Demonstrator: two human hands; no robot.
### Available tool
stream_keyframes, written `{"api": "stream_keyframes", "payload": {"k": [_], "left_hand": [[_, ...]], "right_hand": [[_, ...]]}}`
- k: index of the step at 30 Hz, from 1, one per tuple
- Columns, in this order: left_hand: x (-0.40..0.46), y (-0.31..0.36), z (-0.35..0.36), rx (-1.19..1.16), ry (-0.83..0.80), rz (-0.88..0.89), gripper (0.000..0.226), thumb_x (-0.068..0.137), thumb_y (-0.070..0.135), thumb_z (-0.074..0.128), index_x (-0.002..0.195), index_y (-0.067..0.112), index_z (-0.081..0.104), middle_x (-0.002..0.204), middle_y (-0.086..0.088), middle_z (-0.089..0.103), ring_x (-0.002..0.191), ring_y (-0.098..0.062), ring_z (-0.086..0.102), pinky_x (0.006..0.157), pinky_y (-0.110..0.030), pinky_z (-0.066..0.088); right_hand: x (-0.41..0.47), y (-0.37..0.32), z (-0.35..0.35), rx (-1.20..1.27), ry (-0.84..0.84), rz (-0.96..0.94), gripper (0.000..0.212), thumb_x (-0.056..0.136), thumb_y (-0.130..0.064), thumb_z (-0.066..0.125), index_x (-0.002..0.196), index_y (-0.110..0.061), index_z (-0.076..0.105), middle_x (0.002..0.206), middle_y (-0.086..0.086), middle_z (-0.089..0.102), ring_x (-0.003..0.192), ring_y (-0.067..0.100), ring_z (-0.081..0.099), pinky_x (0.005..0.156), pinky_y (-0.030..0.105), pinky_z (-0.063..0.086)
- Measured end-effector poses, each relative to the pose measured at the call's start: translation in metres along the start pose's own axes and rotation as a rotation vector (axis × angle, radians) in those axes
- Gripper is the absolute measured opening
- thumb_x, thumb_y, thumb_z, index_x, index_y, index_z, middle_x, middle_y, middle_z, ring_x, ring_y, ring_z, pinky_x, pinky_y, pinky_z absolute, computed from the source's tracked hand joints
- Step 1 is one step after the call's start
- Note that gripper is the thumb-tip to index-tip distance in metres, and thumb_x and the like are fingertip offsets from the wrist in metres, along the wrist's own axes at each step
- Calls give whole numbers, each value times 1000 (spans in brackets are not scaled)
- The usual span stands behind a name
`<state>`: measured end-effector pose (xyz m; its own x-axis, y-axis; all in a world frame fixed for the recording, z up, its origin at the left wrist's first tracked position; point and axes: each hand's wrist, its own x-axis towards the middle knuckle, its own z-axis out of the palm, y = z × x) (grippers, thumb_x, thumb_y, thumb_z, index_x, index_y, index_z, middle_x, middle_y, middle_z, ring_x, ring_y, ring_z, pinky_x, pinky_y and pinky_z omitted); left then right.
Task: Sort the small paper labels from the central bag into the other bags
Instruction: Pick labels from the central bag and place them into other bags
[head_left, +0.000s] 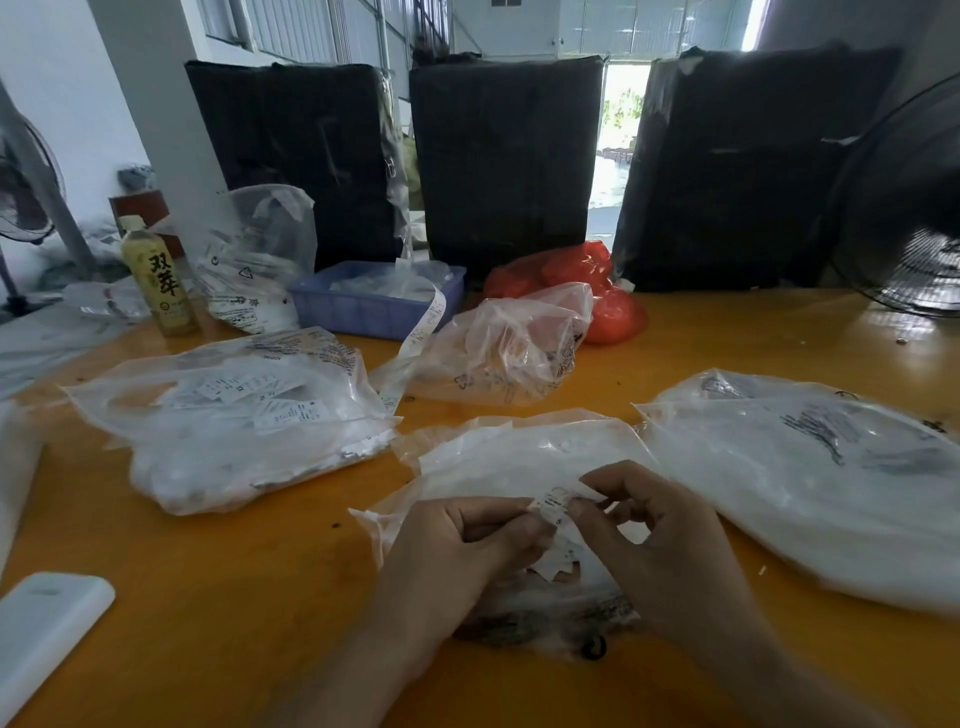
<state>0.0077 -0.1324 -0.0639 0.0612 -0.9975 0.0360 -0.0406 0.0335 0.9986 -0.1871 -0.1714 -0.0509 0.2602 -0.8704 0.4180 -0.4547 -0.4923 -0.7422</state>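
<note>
The central clear bag (519, 457) lies on the orange table just in front of me, with loose white labels showing under my hands. Both hands hover over it. My left hand (467, 545) and my right hand (660, 530) pinch one small white paper label (553, 503) between their fingertips. A clear bag of labels (234, 415) lies to the left, another large clear bag (810, 467) to the right, and a pinkish clear bag (509, 348) sits behind the central one.
A blue basket (363, 306) with a paper strip, a tea bottle (156, 275), an upright clear bag (260, 254) and a red bag (587, 280) stand further back. Three black packages line the rear. A fan (904, 208) is at right, a white block (47, 623) at front left.
</note>
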Motion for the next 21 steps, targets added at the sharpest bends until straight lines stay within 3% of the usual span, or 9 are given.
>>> {"api": "stream_keyframes", "payload": {"k": [5,10,14,17,18,21], "left_hand": [[0,0,0,14,10,-8,21,77,45,82,98,45,83,95,1,83,92,-17,80,80,-27,64],[-2,2,2,10,38,-12,20,80,42,83,99,39,84,97,3,83,91,-17,81,74,-30,66],[-2,3,1,6,91,-10,18,79,45,82,98,45,84,100,10,82,85,-16,81,70,-29,65],[-3,3,-1,92,121,22,22,78,54,79,99,52,81,104,22,80,95,-4,78,82,-31,63],[-3,3,-1,115,113,38,24,79,55,77,102,50,81,105,23,79,98,0,76,83,-29,62],[-5,4,0,95,77,26,26,78,54,78,104,48,81,104,21,80,86,-6,79,68,-23,63]], "right_hand": [[0,3,2,-25,-64,9,10,88,-37,68,91,-45,64,97,-36,62,92,-2,60,69,13,50],[-2,-1,5,13,-21,-49,35,88,-27,72,110,-50,57,92,-26,67,90,1,64,79,11,49],[-2,0,4,-45,-14,-82,25,88,-22,75,95,-44,66,92,-31,68,89,-1,65,77,11,50],[-3,-6,4,-14,-70,-99,6,84,-45,68,90,-46,67,92,-32,68,89,-2,65,77,12,49],[-4,-7,4,-7,-76,-106,9,82,-50,67,90,-46,67,92,-32,68,89,-2,64,77,11,48],[-5,-6,6,-36,-114,-99,14,85,-33,74,86,-43,66,89,-31,67,88,-1,63,76,11,47]]}}
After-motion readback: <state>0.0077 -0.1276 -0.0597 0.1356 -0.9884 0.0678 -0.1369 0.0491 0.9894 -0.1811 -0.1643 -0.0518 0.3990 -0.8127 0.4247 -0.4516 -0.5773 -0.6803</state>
